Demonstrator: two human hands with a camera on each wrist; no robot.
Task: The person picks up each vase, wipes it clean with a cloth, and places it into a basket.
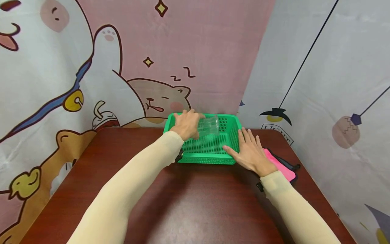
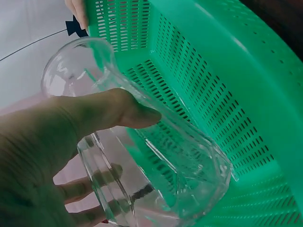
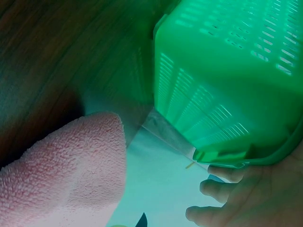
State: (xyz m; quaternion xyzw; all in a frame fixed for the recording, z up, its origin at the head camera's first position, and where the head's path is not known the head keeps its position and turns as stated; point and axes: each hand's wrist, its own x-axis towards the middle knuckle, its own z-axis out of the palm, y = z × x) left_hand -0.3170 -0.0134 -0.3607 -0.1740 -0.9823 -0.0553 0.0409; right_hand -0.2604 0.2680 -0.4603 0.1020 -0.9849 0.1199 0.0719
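Note:
My left hand (image 1: 188, 124) grips a clear drinking glass (image 2: 170, 156) with a flared rim and faceted sides. In the left wrist view, the thumb lies across its near side and the fingers show through it from behind. The glass lies tilted on its side over the green plastic basket (image 1: 206, 159), its flared end toward the right in the head view. At the basket's right rim rests my right hand (image 1: 251, 154), fingers straight and spread, thumb reaching toward the front right corner. Nothing is held in that hand.
A pink fuzzy cloth (image 1: 281, 166) with dark edging lies on the table right of the basket, partly behind the right wrist. The brown wooden table (image 1: 195, 203) ends at a printed cartoon curtain (image 1: 219, 61) behind the basket.

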